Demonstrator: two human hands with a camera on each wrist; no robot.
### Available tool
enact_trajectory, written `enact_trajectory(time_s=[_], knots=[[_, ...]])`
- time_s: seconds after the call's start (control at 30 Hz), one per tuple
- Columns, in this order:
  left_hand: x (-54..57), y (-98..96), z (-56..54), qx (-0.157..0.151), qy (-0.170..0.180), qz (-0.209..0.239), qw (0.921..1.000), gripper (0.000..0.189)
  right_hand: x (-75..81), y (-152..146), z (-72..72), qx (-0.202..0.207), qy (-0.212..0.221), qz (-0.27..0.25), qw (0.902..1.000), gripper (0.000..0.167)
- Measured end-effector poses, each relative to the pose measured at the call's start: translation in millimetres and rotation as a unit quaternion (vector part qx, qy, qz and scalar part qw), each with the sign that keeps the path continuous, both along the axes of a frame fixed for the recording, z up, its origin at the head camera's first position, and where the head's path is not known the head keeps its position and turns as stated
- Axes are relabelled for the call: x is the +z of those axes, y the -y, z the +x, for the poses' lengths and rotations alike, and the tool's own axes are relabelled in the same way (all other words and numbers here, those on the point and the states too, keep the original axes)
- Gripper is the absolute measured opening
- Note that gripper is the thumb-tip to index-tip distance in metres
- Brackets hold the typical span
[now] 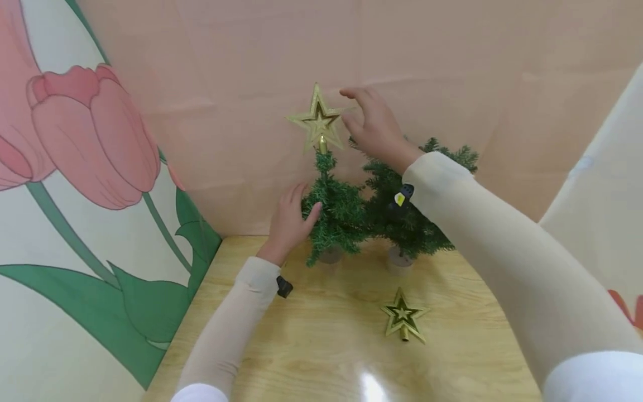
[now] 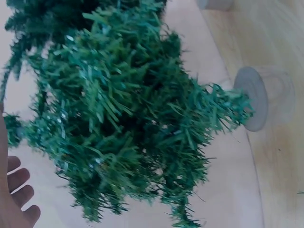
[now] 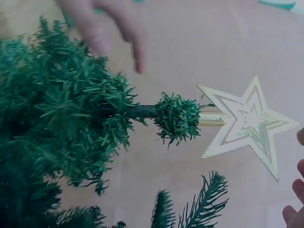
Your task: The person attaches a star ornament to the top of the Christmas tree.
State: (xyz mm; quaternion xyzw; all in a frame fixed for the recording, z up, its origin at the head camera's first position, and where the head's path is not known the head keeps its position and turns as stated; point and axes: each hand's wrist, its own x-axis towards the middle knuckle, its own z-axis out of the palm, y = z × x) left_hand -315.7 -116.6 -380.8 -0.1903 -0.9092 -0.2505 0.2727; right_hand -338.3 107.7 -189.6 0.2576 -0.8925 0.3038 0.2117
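A gold star topper stands upright on the tip of the left small artificial Christmas tree. In the right wrist view, the star has its gold tube over the tree's top tuft. My right hand is just right of the star, thumb and fingers spread apart with nothing between them. My left hand is at the left side of the same tree, fingers loosely extended beside its branches. The left wrist view has the tree in front of that hand's fingers.
A second, darker tree stands to the right, partly behind my right forearm. Another gold star topper lies on the wooden table in front of the trees. Pink cloth hangs behind; a tulip-print panel stands left.
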Motion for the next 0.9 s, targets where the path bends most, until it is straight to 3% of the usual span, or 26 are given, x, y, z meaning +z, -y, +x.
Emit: enact_trajectory(time_s=[0.2, 0.43, 0.7, 0.9], knots=[[17.4, -5.7, 6.7, -0.016, -0.054, 0.020, 0.9982, 0.071, -7.1, -18, 18.1, 0.029, -0.035, -0.003, 0.9990, 0.053], [35.9, -22.9, 24.9, -0.083, -0.064, 0.038, 0.9937, 0.074, -30.6, -40, 58.5, 0.068, -0.074, -0.020, 0.9947, 0.053], [45.5, -42.9, 29.2, -0.157, -0.042, 0.026, 0.9863, 0.075, -80.1, -54, 106.7, 0.127, -0.118, -0.013, 0.9848, 0.057], [40.6, -52.2, 24.4, -0.175, -0.015, 0.017, 0.9843, 0.075, -121.5, -62, 132.9, 0.175, -0.103, -0.004, 0.9792, 0.063]])
